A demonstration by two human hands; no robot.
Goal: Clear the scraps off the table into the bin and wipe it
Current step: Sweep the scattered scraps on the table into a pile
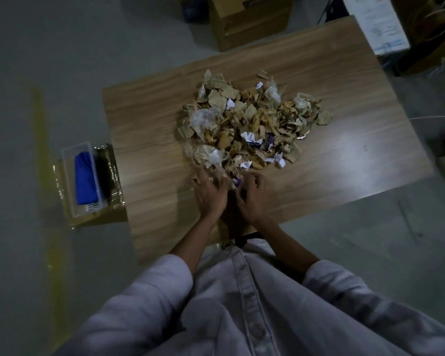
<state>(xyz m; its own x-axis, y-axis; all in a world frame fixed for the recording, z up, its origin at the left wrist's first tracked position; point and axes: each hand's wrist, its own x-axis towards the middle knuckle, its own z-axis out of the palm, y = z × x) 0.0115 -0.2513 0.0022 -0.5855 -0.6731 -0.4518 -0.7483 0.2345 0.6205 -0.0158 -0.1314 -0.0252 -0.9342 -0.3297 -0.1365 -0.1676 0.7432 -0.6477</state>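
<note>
Head view: scraps point(249, 122) heaped mid-bench point(344, 155), both grips at the pile's near edge.
Left grip point(210, 195) spread, fingers resting on scraps; right grip point(251, 199) curled beside it, hold undeterminable. Blue cloth point(84, 178) in tray point(66, 170) left of bench.

I see both forearms point(190, 237) angled inward, hands nearly touching, palms down. Left hand point(209, 195): fingers spread and fairly straight, pointing forward. Right hand point(251, 199): just right of the left fingers, fingers curled inward, can't tell if they grip anything.
</note>
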